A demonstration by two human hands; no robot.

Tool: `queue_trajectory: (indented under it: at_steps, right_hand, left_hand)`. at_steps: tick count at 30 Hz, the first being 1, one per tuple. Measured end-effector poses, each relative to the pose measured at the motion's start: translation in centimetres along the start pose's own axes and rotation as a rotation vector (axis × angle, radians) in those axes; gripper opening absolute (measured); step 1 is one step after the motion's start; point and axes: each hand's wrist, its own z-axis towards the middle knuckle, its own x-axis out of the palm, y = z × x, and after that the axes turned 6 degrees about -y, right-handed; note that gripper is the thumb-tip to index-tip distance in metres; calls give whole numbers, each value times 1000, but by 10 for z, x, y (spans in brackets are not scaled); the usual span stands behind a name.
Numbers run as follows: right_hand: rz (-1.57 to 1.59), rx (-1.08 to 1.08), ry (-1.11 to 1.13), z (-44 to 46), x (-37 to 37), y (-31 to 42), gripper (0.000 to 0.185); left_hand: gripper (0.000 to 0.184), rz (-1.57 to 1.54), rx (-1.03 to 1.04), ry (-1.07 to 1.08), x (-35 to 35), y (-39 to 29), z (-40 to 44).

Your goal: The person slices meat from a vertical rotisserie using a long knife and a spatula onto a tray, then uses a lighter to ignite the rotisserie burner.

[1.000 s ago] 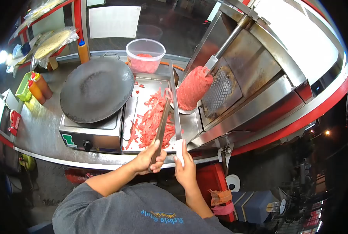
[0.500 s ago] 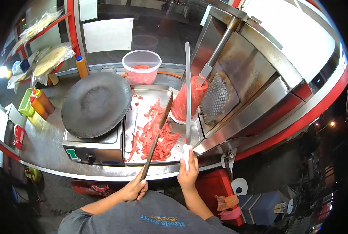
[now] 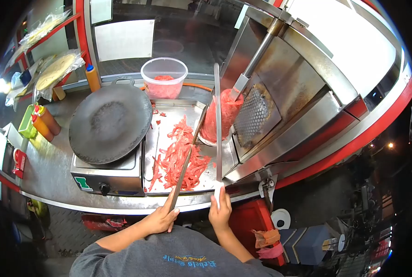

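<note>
My left hand (image 3: 158, 220) closes its fingers round a long tool (image 3: 183, 173), my right hand (image 3: 220, 216) round the knife (image 3: 219, 124). Cut strips (image 3: 180, 164) heap the tray (image 3: 173, 108); plenty of meat (image 3: 230, 107) is uncut on the spit (image 3: 259, 56).

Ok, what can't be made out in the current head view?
All in the head view:
- Stove burner: under the pan.
- Tray floor beneath meat strips: covered by them.
- Meat cone's far side: facing away.
- Left palm: behind its fingers.
- Red box's print: too small.
</note>
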Motion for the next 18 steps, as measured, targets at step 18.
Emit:
queue_trajectory:
  at_steps: [18]
  right_hand:
    - [-135,113,172,-66,-60,16,59]
  left_hand:
    - [72,-376,133,10,-3,-18,48]
